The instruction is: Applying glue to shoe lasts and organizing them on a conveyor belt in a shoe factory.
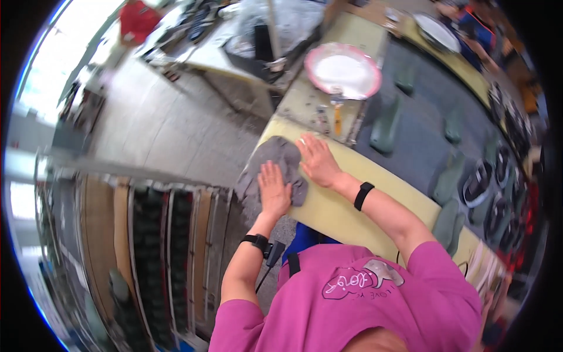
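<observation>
A crumpled grey cloth (280, 150) lies at the left end of the pale yellow tabletop (358, 202), partly over its edge. On top of it my left hand (274, 190) rests flat, fingers stretched out and slightly apart. My right hand (318, 161) is at the cloth's right border, fingers extended and palm down toward the tabletop. Neither hand is closed around anything. Beyond my right hand lies a brush with a yellow handle (337, 117), its head against a white basin with a pink rim (313, 58).
Right of the tabletop runs a grey conveyor belt (404, 126) bearing dark green foot-shaped pieces (386, 130) and black shoes (477, 183). A rack (164, 182) stands at left. Behind is a table with clear plastic bags (281, 23). Another person (478, 29) is at far right.
</observation>
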Demonstrator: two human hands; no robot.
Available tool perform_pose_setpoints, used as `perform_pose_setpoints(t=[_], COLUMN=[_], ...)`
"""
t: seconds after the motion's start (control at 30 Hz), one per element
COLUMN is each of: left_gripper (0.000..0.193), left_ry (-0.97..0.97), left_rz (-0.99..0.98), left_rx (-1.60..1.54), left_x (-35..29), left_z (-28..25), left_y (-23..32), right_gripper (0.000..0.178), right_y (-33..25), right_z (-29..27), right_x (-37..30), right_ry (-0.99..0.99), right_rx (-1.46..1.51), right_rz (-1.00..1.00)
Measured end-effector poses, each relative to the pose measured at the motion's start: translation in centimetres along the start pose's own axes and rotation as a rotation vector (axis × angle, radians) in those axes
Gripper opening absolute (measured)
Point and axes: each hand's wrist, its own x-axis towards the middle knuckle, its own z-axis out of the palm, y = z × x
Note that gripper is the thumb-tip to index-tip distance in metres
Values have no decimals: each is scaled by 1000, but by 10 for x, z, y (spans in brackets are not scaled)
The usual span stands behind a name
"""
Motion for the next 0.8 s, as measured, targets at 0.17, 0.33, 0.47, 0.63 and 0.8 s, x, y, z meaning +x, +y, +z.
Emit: perform_pose_setpoints(t=[0.17,0.33,0.47,0.63,0.8], left_gripper=[53,43,40,36,38], left_ry=[-20,130,396,672,917], left_rz=[-47,-359,-561,-653,-769], left_rx=[-147,-205,-190,92,380], left_x=[-81,-190,-252,-316,-395], left_z=[-5,-66,-103,-209,-287], left_y=[10,3,-30,-96,-198], right_gripper=[70,68,63,49,45], right_y=[-40,-40,-45,-96,-237], right_z=[61,48,31,13,33], right_x=[-24,-28,-42,-30,8], right_ry=[-288,-386,-505,-316,-310], right_rx=[-56,-147,-205,-30,506], right_rz=[-75,-157,-153,-173,-240])
